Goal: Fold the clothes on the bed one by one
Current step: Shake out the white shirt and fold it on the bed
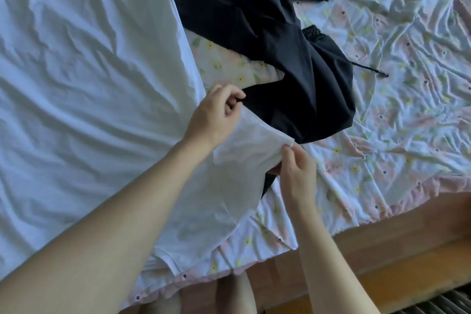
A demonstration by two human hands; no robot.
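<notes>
A large white T-shirt (89,79) lies spread over the left half of the bed. Its sleeve (244,150) sticks out to the right, lifted between my hands. My left hand (216,115) pinches the sleeve's far corner with curled fingers. My right hand (295,168) pinches the sleeve's near corner between thumb and fingers. A crumpled black garment (280,41) with an elastic waistband and a drawstring lies just beyond the sleeve, partly under it.
The floral bedsheet (395,109) is wrinkled and bare on the right side. The wooden bed frame (369,262) runs along the bottom right edge. My legs show below the sheet's edge at the bottom.
</notes>
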